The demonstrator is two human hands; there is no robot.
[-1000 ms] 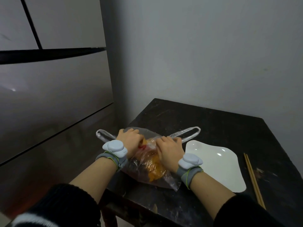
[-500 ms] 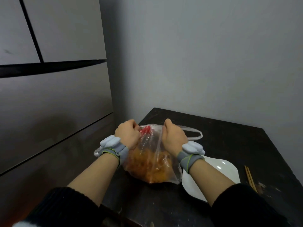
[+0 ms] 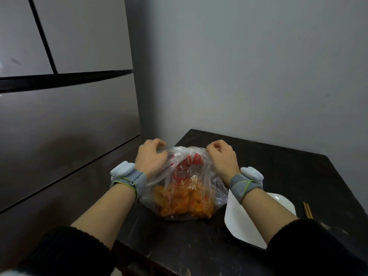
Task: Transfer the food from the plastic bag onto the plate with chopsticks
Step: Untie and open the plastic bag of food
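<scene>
Fingers of our left hand [image 3: 151, 158] were curled tight round one side of the mouth of the plastic bag [image 3: 187, 170], and our right hand [image 3: 221, 158] pinched the other side likewise, with the top stretched between them. We had the bag standing on the dark table [image 3: 278, 166], orange food [image 3: 185, 204] heaped in its bottom. Just beside it on the right lay the white plate [image 3: 239, 222], partly under our right forearm, with the chopsticks [image 3: 307, 211] past the plate's right edge.
</scene>
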